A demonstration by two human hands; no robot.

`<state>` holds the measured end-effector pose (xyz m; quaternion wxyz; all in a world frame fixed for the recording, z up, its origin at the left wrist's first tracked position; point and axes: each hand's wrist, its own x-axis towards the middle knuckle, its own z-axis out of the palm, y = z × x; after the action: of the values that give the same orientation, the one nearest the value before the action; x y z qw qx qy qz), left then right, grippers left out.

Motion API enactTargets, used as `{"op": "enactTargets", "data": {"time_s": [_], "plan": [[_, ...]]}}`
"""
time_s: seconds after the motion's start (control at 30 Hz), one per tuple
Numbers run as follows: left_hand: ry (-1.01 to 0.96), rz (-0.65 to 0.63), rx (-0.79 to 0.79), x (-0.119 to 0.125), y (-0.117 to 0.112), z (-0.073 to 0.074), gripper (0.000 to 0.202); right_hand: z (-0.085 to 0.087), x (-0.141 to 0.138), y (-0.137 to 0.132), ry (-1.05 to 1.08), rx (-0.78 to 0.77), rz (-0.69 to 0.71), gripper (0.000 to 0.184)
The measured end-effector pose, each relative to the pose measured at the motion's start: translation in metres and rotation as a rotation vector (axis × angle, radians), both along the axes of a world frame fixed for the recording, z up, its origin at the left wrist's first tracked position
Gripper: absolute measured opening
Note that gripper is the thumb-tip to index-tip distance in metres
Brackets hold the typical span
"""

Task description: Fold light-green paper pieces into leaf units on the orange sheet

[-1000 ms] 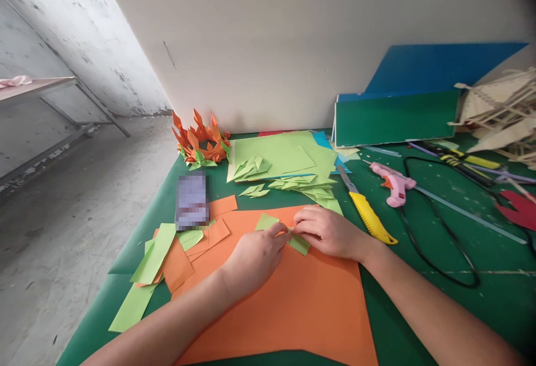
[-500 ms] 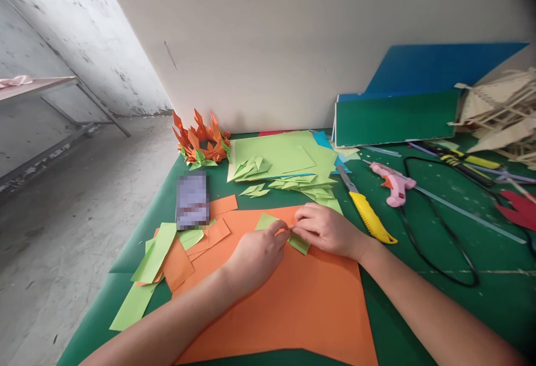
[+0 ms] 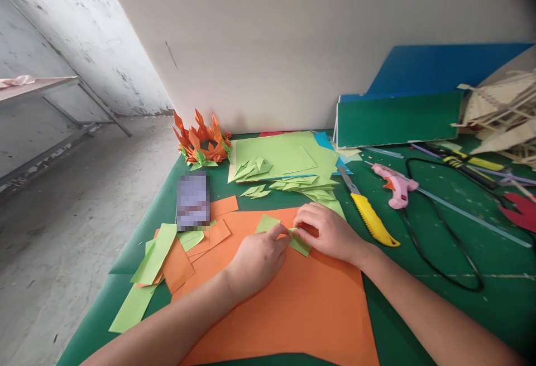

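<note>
My left hand (image 3: 260, 255) is closed in a pinch on a small green paper piece (image 3: 301, 246), with thumb and forefinger at its upper end. Curled just to the right, my right hand (image 3: 329, 229) has its thumb against the same piece and its fingertips bent over the far side. Behind my left fingers another bit of green paper (image 3: 267, 222) shows; whether the two are one strip is hidden. Both hands rest over a large orange paper sheet (image 3: 310, 310).
Orange and green paper strips (image 3: 156, 257) and a pixelated phone-like object (image 3: 192, 201) lie left. Behind are a folded orange paper ring (image 3: 203, 143), green folded pieces (image 3: 304, 186) and green sheets (image 3: 280, 148). Right lie a yellow-handled knife (image 3: 372, 221) and pink glue gun (image 3: 396, 184).
My right fingertips have drawn slightly apart from my left ones, leaving a small gap. My left hand has barely moved.
</note>
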<state>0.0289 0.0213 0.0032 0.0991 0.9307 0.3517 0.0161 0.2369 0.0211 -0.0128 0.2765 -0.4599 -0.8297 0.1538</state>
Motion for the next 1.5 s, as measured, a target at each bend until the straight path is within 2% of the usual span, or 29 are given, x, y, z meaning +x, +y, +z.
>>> {"op": "enactTargets", "data": {"time_s": [0.13, 0.3, 0.4, 0.53, 0.67, 0.9, 1.1, 1.5], "plan": [[-0.005, 0.0, 0.007, 0.0, 0.001, 0.0, 0.034, -0.001, -0.004, -0.001, 0.044, -0.057, -0.043, 0.007], [-0.003, 0.003, 0.01, -0.001, 0.001, 0.001, 0.033, -0.004, -0.005, -0.002, 0.084, -0.043, -0.063, 0.009], [0.003, 0.014, 0.001, -0.001, 0.001, 0.0, 0.033, -0.004, -0.002, -0.002, 0.071, -0.015, -0.006, 0.007], [-0.007, 0.028, -0.02, 0.0, 0.001, 0.0, 0.032, -0.004, 0.004, 0.0, 0.013, 0.037, 0.116, 0.014], [-0.023, 0.029, -0.034, 0.0, 0.002, 0.0, 0.029, -0.004, 0.01, 0.002, -0.043, 0.053, 0.178, 0.018], [0.012, 0.001, -0.033, -0.001, 0.003, 0.002, 0.031, -0.003, 0.012, 0.001, -0.183, 0.156, 0.224, 0.025], [0.041, -0.003, -0.023, 0.0, 0.002, 0.004, 0.03, -0.001, 0.01, 0.0, -0.257, 0.168, 0.222, 0.031], [0.039, 0.0, -0.037, 0.001, 0.001, 0.005, 0.028, -0.001, 0.012, 0.0, -0.278, 0.259, 0.228, 0.032]]}}
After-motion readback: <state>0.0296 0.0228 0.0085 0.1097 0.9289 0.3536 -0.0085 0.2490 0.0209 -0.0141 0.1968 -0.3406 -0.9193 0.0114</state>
